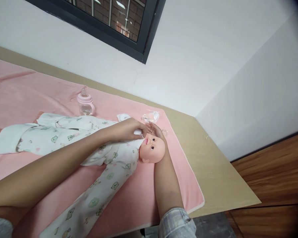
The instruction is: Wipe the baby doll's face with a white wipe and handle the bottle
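Note:
A baby doll in a white printed romper lies on a pink blanket, its bare head toward the right. My left hand rests on the doll's chest and pinches the white collar at its neck. My right hand reaches round the far side of the doll's head, fingers stretched along it and cradling the head. One romper sleeve stretches toward me, another lies spread to the left.
A pink baby bottle stands on the blanket behind the doll. A small white cloth and a clear plastic packet lie near the far edge. The blanket covers a tan table set against a white wall.

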{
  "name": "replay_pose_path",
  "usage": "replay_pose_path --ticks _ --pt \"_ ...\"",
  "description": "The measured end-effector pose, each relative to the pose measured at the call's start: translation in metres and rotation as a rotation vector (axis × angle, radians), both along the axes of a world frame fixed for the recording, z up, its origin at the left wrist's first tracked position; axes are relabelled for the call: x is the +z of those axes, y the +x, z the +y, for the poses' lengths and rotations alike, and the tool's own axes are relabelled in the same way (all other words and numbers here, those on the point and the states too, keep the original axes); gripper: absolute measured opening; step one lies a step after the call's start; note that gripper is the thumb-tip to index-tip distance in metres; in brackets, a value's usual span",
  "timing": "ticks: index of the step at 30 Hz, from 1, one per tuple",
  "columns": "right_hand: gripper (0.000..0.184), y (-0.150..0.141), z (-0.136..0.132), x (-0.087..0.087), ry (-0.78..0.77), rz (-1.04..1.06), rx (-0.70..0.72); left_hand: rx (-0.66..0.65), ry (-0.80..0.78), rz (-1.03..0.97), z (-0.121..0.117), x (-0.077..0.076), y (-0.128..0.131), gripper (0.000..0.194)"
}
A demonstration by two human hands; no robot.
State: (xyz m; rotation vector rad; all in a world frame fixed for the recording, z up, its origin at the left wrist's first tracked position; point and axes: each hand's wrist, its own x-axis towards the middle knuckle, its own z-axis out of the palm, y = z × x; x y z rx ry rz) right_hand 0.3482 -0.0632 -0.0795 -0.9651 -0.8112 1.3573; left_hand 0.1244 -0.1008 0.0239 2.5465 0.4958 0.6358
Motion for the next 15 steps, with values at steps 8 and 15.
replay_pose_path --ticks 8,15 --pt "0.025 -0.007 -0.019 0.013 0.058 -0.021 0.004 0.024 0.029 0.01 -0.005 0.001 0.001 0.021" --pt "0.022 -0.016 -0.033 0.022 0.085 -0.049 -0.012 0.045 0.083 -0.027 -0.007 -0.002 0.006 0.019"
